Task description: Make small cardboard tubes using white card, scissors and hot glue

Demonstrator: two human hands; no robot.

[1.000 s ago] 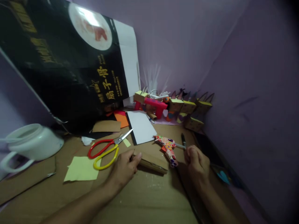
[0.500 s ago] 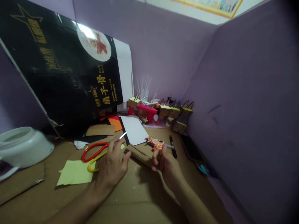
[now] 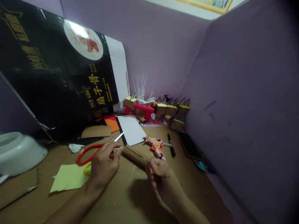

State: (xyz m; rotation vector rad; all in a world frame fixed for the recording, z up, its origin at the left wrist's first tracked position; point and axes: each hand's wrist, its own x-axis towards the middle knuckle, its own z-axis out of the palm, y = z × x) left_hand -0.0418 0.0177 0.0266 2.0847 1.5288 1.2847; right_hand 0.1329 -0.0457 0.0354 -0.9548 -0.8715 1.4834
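My left hand point(image 3: 106, 163) is closed in a pinch, with a small pale yellow paper scrap point(image 3: 120, 147) showing at the tips of thumb and forefinger. Its fingertips are close to the left end of a long, narrow folded cardboard piece point(image 3: 134, 156). Around that piece's right end, the fingers of my right hand point(image 3: 161, 174) are curled shut; they hide this end. Scissors with red and yellow handles point(image 3: 90, 152) lie behind and partly under my left hand, blades pointing away. Left of that hand is a pale yellow paper sheet point(image 3: 68, 178).
A glue gun with a colourful pattern point(image 3: 154, 144) lies beyond my right hand, beside a black marker point(image 3: 171, 145). White paper point(image 3: 132, 129), cardboard animal figures point(image 3: 171, 110) and a large black box panel point(image 3: 58, 71) stand or lie farther back. A white pot point(image 3: 21, 154) is at left.
My left fingers have closed from a spread pose into a pinch at the yellow scrap. My right hand has come lower and curled tighter around the cardboard. The view has shifted slightly right.
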